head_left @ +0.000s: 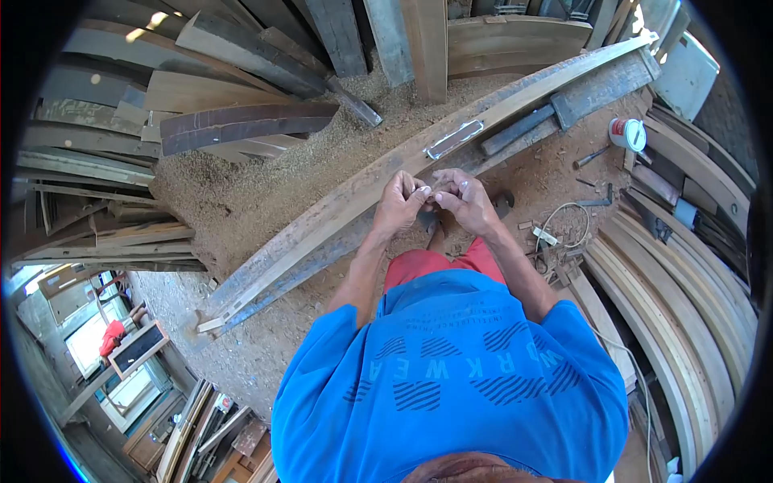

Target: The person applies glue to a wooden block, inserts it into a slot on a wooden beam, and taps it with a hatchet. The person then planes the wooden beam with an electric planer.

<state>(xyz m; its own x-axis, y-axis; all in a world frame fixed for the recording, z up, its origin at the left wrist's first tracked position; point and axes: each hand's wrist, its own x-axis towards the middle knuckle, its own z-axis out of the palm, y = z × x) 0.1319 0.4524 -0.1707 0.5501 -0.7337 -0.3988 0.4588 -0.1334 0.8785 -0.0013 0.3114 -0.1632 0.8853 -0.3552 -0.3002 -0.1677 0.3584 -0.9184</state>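
My left hand and my right hand meet in front of my waist, above the near edge of a long wooden beam. The fingers of both hands are pinched around something small and brownish that I cannot make out. On the beam, just beyond my hands, is a narrow rectangular piece with a pale outline. A dark, rounded-looking bar lies to its right, beside a grey block.
Sawdust covers the ground behind the beam, with stacked boards around it. On the right are a white can, a pale cord and long curved planks. A person in red is far left.
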